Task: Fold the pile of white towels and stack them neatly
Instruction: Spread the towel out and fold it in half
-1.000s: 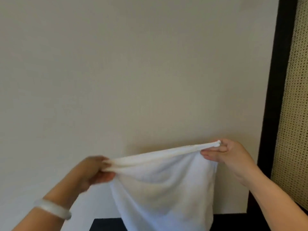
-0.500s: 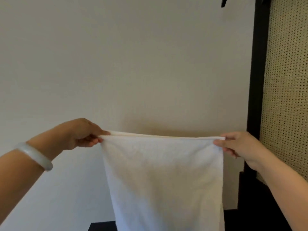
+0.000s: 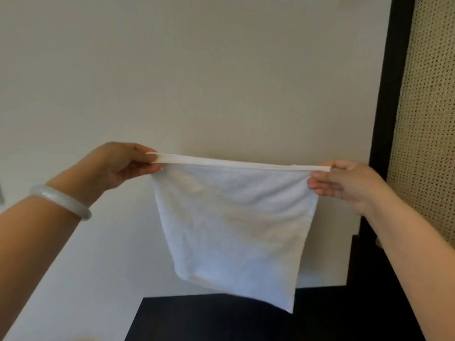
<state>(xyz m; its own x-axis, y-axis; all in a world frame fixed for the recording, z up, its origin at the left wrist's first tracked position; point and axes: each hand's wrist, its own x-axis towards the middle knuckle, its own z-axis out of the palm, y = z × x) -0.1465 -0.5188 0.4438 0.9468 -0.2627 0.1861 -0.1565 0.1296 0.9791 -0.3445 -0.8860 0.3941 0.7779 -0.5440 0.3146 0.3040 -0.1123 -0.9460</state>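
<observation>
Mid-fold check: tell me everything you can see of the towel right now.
The towel is white, soft terry by its look, with a flat hem band along the top edge. It is spread in the air, taut along the top. The left hand pinches its top left corner, the right hand its top right corner. The cloth hangs lightly wrinkled; its bottom edge slants, right corner lowest, in front of a dark surface. Contact there cannot be told.
</observation>
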